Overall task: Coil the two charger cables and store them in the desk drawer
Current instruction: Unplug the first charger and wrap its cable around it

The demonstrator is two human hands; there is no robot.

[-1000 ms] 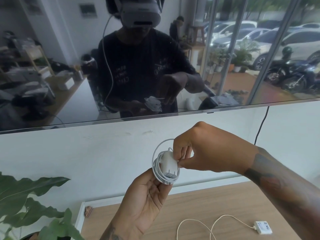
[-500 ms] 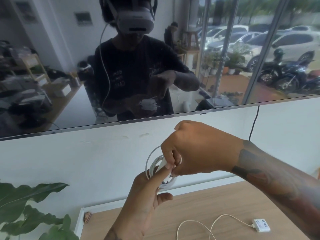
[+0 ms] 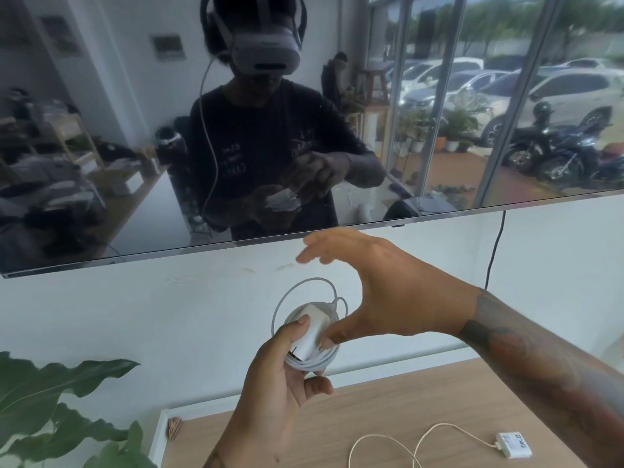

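Gripping the coiled charger cable [image 3: 305, 339], the left hand [image 3: 280, 383] could let loops spring loose; the right hand [image 3: 388, 292] is spread, thumb touching.

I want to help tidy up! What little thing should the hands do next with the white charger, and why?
Probably tuck in the loose loop. The left hand grips the white charger block wrapped in its coiled white cable, but one loop still sticks out above it. The right hand is open beside it, thumb touching, well placed to press that loop down.
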